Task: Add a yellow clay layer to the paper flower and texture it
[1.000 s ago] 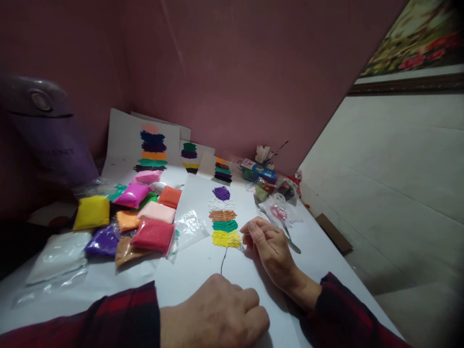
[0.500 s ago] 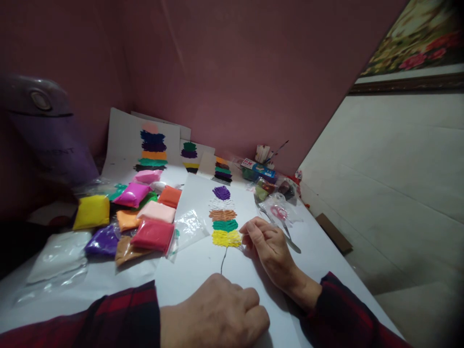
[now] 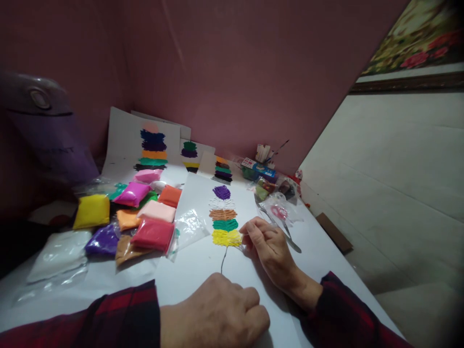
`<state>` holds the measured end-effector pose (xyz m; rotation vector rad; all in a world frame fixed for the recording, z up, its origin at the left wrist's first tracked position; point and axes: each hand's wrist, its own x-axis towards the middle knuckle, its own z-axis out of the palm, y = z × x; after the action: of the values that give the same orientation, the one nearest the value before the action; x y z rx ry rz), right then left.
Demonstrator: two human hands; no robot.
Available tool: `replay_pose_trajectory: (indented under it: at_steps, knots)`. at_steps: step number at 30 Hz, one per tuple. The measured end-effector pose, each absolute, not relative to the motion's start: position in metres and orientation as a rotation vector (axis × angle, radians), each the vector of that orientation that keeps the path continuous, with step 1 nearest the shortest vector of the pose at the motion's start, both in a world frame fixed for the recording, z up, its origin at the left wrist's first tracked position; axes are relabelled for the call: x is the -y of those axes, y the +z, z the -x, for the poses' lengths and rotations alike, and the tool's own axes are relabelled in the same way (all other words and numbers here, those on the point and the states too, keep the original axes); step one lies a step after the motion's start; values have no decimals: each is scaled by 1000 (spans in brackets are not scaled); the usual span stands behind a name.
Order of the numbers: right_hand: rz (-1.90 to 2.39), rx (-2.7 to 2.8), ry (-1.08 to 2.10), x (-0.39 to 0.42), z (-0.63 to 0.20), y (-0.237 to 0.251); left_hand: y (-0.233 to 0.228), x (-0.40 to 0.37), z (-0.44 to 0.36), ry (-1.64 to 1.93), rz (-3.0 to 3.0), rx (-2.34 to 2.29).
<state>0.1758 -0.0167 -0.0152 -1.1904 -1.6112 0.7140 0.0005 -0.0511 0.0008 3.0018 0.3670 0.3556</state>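
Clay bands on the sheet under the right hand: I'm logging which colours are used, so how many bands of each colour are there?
Purple band: 1
White band: 1
Orange-brown band: 1
Green band: 1
Yellow band: 1
Total: 5

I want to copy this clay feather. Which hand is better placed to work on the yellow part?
Right, probably. The right hand has its fingers at the yellow clay band; the left hand rests as a fist, farther away.
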Motion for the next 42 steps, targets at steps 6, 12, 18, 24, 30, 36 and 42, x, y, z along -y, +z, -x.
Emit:
replay_pose_trajectory:
  at_steps: [6,12,18,24,30,36,42]
  knots:
    - [1191,1639,687,18,-176,-14,1,49,-2,343,-3005,-352]
    - [1177,1635,702,18,-175,-15,1,49,-3,333,-3009,-366]
    - [1153,1616,746,17,-175,-16,-2,50,-1,363,-3013,-357]
    - [1165,1592,782,21,-173,-13,-4,50,-2,392,-3016,-365]
    - [1155,1617,764,21,-174,-15,-2,49,-1,365,-3021,-365]
    - [1148,1597,785,20,-174,-15,-5,49,-3,393,-3025,-347]
    - [1147,1594,795,20,-173,-15,-4,48,-3,421,-3024,-355]
